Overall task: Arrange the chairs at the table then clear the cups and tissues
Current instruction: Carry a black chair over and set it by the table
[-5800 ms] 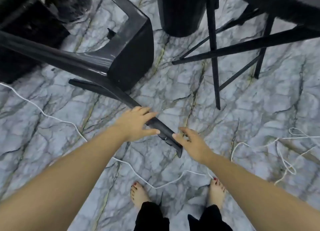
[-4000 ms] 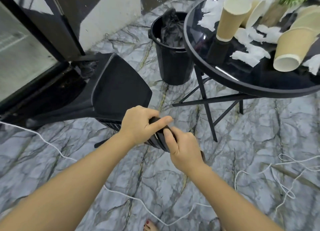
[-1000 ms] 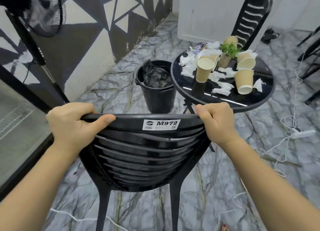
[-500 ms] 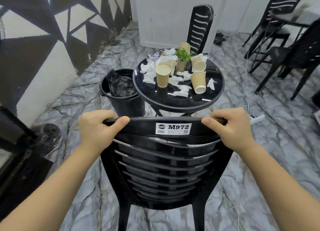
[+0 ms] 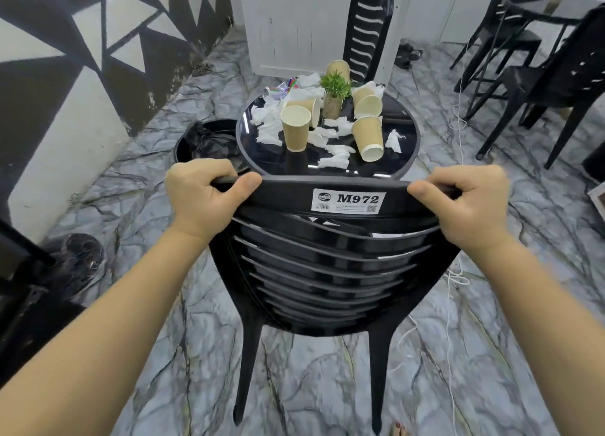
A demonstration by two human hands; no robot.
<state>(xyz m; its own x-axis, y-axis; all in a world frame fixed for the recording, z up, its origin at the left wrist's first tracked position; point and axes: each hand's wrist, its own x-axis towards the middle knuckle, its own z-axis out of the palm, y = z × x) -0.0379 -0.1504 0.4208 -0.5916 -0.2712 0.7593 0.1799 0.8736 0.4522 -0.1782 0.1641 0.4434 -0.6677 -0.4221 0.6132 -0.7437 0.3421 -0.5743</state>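
A black plastic chair (image 5: 324, 272) stands upright in front of me, its back labelled M972. My left hand (image 5: 203, 200) grips the left end of the top rail and my right hand (image 5: 465, 203) grips the right end. Just beyond it is a round black glass table (image 5: 406, 160). On the table are several brown paper cups, one upright (image 5: 295, 128) and one lying on its side (image 5: 368, 139), amid crumpled white tissues (image 5: 334, 155) and a small potted plant (image 5: 334, 92). A second black chair (image 5: 368, 26) stands at the table's far side.
A black bin (image 5: 206, 141) with a bag sits left of the table. More black chairs (image 5: 540, 72) and another table stand at the right. White cables (image 5: 458, 272) trail on the marble floor. A fan base (image 5: 75, 259) is at the left, by the patterned wall.
The chair was lying on the floor; I lifted it upright by its back. Over the last second it has moved to face the table and closer to its edge.
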